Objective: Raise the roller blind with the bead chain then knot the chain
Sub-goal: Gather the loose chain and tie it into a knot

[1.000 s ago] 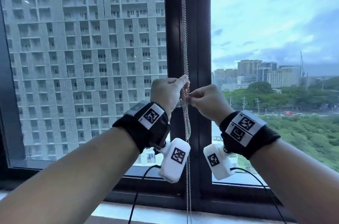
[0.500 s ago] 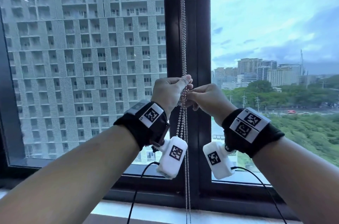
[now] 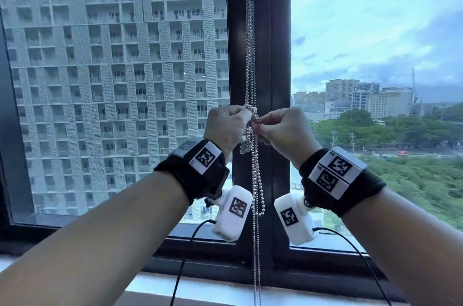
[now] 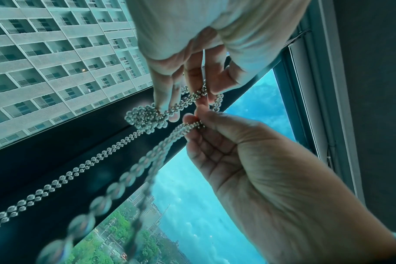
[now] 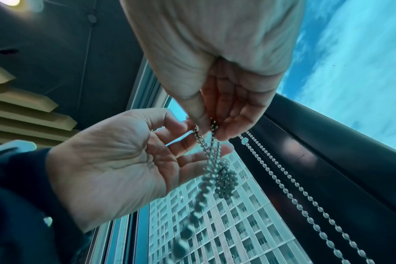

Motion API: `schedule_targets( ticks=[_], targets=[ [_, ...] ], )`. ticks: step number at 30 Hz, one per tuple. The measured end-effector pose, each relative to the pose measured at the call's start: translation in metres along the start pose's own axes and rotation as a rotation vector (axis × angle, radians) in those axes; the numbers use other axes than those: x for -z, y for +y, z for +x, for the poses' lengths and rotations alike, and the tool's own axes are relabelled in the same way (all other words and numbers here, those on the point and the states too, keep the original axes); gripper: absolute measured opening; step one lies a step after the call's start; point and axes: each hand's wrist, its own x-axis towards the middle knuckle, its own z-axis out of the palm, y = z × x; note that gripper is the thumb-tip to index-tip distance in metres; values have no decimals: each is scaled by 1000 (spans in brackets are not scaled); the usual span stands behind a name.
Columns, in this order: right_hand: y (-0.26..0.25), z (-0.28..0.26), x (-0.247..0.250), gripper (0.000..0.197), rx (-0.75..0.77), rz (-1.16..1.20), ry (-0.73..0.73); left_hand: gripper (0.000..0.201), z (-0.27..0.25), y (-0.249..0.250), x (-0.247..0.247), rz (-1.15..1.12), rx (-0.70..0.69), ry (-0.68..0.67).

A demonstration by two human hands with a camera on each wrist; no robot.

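Both hands up at the frame [image 3: 270, 55], left hand [image 3: 226, 128] and right hand [image 3: 285, 130] each pinching the chain [image 3: 249, 55] around a bunched knot [image 4: 147, 118].

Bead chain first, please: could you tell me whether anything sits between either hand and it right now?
Nothing visible does. The left hand and right hand both already pinch the bead chain directly in front of the dark window frame, with a bunched clump of beads by the left fingertips.
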Motion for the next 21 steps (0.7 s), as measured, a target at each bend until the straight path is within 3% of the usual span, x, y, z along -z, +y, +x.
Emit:
schedule_targets(
  ticks=[7, 11, 13, 16, 21],
  targets=[
    [-13, 7, 4, 8, 53, -73, 77, 39, -4, -6, 7, 26, -32, -91],
    [-18, 10, 6, 4, 66, -111, 76, 30, -5, -4, 8, 44, -65, -96],
    [-19, 12, 4, 11, 30, -54, 64, 22, -5, -1, 8, 25, -78, -94],
    [-18, 16, 1, 13, -49, 57, 38, 43, -5, -1, 7, -19, -52, -99],
    [-26, 12, 0, 16, -113, 161, 2, 49, -5, -4, 6, -50, -35, -130]
  ],
)
